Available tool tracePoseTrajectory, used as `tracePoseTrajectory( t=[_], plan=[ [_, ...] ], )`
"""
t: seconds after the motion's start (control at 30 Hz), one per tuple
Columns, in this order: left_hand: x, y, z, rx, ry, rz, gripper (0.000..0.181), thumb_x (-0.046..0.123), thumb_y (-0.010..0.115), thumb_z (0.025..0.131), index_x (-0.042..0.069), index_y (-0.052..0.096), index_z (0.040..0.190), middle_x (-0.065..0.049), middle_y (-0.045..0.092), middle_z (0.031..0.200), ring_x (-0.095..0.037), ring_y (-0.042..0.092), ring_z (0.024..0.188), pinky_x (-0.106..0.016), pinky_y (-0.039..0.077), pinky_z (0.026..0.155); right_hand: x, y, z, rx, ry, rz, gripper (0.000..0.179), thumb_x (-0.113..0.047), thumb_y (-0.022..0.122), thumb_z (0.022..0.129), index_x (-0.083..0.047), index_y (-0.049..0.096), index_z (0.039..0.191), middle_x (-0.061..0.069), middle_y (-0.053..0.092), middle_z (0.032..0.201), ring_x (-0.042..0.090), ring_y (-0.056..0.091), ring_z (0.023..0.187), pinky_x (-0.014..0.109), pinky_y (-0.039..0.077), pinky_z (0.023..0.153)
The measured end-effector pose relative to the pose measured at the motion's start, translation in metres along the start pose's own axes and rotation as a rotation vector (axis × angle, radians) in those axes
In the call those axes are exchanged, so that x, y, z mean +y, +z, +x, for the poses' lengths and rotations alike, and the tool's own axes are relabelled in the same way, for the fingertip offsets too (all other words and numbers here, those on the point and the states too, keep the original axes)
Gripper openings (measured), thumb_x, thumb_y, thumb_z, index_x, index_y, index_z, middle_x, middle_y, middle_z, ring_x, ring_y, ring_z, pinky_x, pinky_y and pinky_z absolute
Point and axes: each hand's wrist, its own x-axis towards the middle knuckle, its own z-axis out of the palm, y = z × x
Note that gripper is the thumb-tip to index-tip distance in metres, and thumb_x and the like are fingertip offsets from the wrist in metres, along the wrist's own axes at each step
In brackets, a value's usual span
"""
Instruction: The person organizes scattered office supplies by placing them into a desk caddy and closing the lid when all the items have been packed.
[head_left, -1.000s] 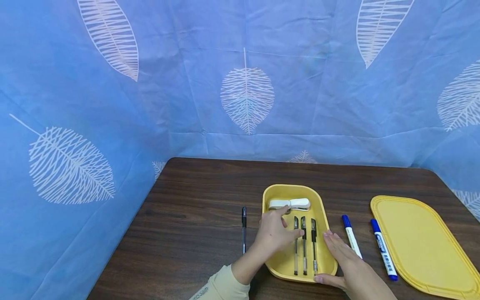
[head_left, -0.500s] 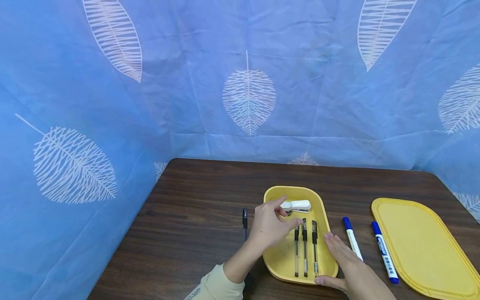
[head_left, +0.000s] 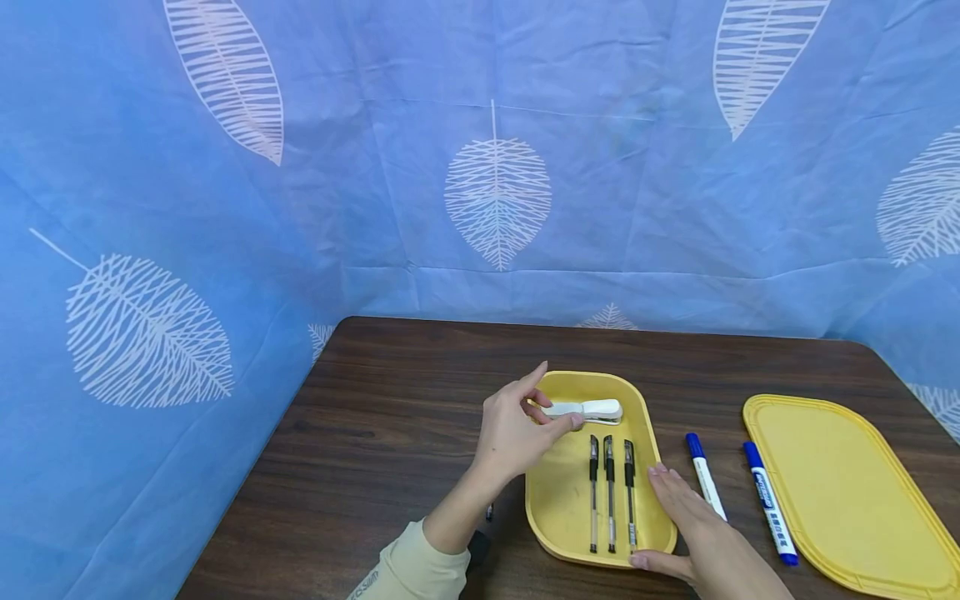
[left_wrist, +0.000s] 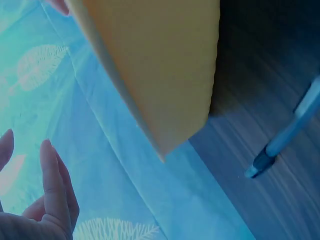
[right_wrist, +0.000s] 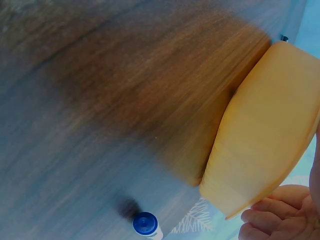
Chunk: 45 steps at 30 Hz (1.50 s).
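A yellow tray (head_left: pixel 558 533) stands on the table. In it lie a white stapler (head_left: pixel 602 410) crosswise at the back and three black-capped pens: a left pen (head_left: pixel 593 492), a middle pen (head_left: pixel 610 492) and a right pen (head_left: pixel 629 487). My left hand (head_left: pixel 513 425) is over the tray's left rim, fingers spread and holding nothing, its thumb overlapping the stapler in the head view. My right hand (head_left: pixel 697 525) rests against the tray's front right corner, fingertips at the right rim and thumb at the front. Another pen (left_wrist: pixel 285 140) lies on the table left of the tray, mostly hidden by my left forearm in the head view.
Right of the tray lie two blue-capped markers, a near marker (head_left: pixel 706 477) and a farther marker (head_left: pixel 770 504). Beyond them lies a flat yellow lid (head_left: pixel 862 492). A blue leaf-patterned cloth (head_left: pixel 600 208) hangs behind the dark wooden table (head_left: pixel 390 400).
My left hand has drawn left and away from the pens to the tray's left rim. The left pen's cap is now uncovered. My right hand stays at the tray's corner.
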Motion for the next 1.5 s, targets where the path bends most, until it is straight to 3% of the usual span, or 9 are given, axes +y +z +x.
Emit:
tracePoseTrajectory(
  t=[0.3, 0.57, 0.77, 1.03, 1.3, 1.5],
  plan=[
    [-0.005, -0.022, 0.001, 0.036, 0.021, 0.058, 0.072, 0.034, 0.08, 0.078, 0.016, 0.052, 0.141, -0.002, 0.066, 0.088, -0.004, 0.063, 0.07, -0.018, 0.05, 0.065, -0.002, -0.001, 0.001, -0.054, 0.033, 0.022, 0.105, -0.065, 0.07, 0.071, -0.002, 0.037, 0.148, 0.023, 0.039, 0.15, 0.045, 0.037, 0.136, 0.06, 0.044, 0.097],
    [-0.017, -0.039, 0.002, 0.063, 0.035, 0.108, 0.073, 0.035, 0.08, 0.078, 0.014, 0.051, 0.141, -0.005, 0.066, 0.089, -0.008, 0.064, 0.07, -0.019, 0.051, 0.064, -0.002, 0.0, 0.0, -0.089, 0.038, 0.018, 0.107, -0.067, 0.068, 0.071, -0.001, 0.035, 0.149, 0.024, 0.037, 0.151, 0.046, 0.036, 0.137, 0.06, 0.044, 0.097],
    [-0.026, -0.046, 0.002, 0.085, 0.027, 0.105, 0.07, 0.039, 0.078, 0.079, 0.016, 0.053, 0.14, -0.001, 0.065, 0.085, -0.005, 0.059, 0.065, -0.02, 0.05, 0.063, -0.001, 0.0, 0.0, -0.061, 0.029, 0.023, 0.104, -0.064, 0.07, 0.071, -0.002, 0.037, 0.148, 0.022, 0.038, 0.151, 0.046, 0.037, 0.137, 0.059, 0.046, 0.096],
    [-0.049, -0.049, -0.001, 0.104, -0.025, 0.103, 0.067, 0.042, 0.074, 0.083, 0.016, 0.053, 0.14, -0.002, 0.066, 0.084, -0.004, 0.056, 0.063, -0.02, 0.049, 0.061, -0.001, 0.0, 0.001, -0.059, 0.027, 0.01, 0.105, -0.066, 0.069, 0.071, -0.003, 0.037, 0.148, 0.021, 0.038, 0.152, 0.044, 0.037, 0.137, 0.058, 0.044, 0.097],
    [-0.065, -0.053, -0.005, 0.088, -0.055, 0.156, 0.074, 0.042, 0.076, 0.08, 0.013, 0.05, 0.142, -0.006, 0.065, 0.091, -0.005, 0.059, 0.066, -0.022, 0.051, 0.066, -0.001, -0.002, 0.001, -0.056, 0.024, 0.011, 0.105, -0.065, 0.069, 0.071, -0.002, 0.037, 0.148, 0.021, 0.039, 0.151, 0.044, 0.037, 0.137, 0.058, 0.044, 0.098],
    [-0.074, -0.053, -0.01, 0.022, -0.104, 0.206, 0.082, 0.044, 0.077, 0.078, 0.011, 0.045, 0.145, -0.01, 0.066, 0.099, -0.01, 0.062, 0.071, -0.024, 0.052, 0.063, 0.0, -0.002, 0.001, -0.069, 0.034, 0.02, 0.106, -0.066, 0.069, 0.071, -0.002, 0.035, 0.149, 0.021, 0.037, 0.152, 0.045, 0.036, 0.137, 0.059, 0.044, 0.098]
  ],
)
